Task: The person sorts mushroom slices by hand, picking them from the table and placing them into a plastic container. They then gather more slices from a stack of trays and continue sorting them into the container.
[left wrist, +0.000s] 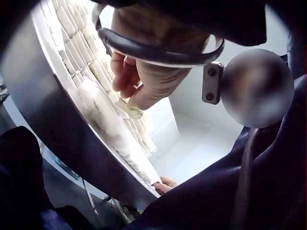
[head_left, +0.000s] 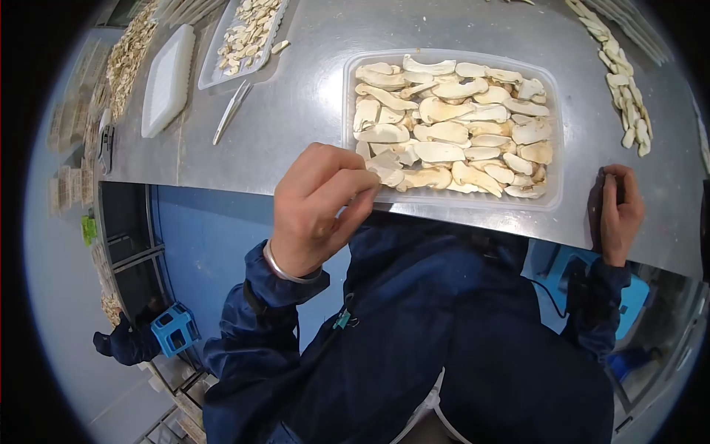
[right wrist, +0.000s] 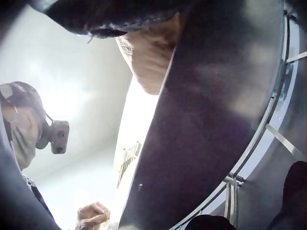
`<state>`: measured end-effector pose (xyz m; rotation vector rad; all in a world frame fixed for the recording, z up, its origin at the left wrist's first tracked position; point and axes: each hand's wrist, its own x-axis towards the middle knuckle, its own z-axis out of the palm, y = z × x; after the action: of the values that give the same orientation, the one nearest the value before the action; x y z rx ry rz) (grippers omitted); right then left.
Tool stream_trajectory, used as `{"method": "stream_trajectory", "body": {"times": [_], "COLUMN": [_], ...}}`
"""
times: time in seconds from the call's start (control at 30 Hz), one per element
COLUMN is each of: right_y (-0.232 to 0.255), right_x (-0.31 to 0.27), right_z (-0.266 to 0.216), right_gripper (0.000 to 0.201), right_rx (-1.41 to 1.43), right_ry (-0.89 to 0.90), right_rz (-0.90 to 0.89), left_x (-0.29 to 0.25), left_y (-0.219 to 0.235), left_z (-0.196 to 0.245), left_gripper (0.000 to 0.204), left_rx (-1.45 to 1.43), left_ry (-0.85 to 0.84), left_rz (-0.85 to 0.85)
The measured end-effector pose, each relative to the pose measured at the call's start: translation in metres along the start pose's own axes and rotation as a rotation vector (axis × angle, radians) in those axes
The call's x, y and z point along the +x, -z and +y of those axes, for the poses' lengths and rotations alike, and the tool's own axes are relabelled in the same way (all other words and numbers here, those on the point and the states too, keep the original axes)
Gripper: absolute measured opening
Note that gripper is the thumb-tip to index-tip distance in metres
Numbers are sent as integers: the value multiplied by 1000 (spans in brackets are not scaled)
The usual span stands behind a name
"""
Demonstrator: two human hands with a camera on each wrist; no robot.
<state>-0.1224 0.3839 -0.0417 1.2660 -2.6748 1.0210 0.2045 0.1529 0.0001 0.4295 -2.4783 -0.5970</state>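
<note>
A clear plastic tray (head_left: 346,103) full of pale mushroom slices (head_left: 451,126) sits on the steel table (head_left: 296,140) in the head view. My left hand (head_left: 366,194) hovers at the tray's near left corner, with its fingers curled. In the left wrist view this left hand (left wrist: 130,104) pinches one thin slice (left wrist: 133,114) just above the packed slices (left wrist: 91,72). My right hand (head_left: 617,211) rests on the table's near edge to the right of the tray, fingers curled beside a dark patch; whether it holds anything is unclear. The right wrist view shows only its heel (right wrist: 148,52) against the table's underside.
At the back left lie a white tray (head_left: 168,80), a second tray of slices (head_left: 248,33) and a metal tool (head_left: 231,111). Loose slices line the far right (head_left: 625,81) and far left (head_left: 129,52). A blue stool (head_left: 175,329) stands on the floor below.
</note>
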Motion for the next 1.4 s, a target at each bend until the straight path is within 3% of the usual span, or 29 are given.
{"method": "stream_trajectory", "body": {"times": [0.13,0.53,0.73,0.87,1.07,1.27,1.4], "right_y": [0,-1,0,-1,7,22,39], "right_x": [0,1,2,2,6,11,22], "right_z": [-1,-5,-7,-13,-17,-24,-43], "right_gripper": [10,9,8,7,7,9,14], "right_rx": [-9,-33,-32,22,110,124,42], "right_ry": [33,38,50,26,-50,-108,17], "right_rz": [11,6,2,16,-29,-191,-111], "left_x": [-3,-6,-24,-20,-15,-11,-10], "left_y": [-2,20,15,5,2,9,7], "left_z": [-5,-15,-18,-15,-24,-30,-31], "left_gripper": [23,25,29,43,49,51,49], "left_rx": [52,128,-276,-634,-759,-729,-732], "left_ry": [-12,-76,537,792,791,792,792], "left_rz": [24,-135,82,77,68,1,27]}}
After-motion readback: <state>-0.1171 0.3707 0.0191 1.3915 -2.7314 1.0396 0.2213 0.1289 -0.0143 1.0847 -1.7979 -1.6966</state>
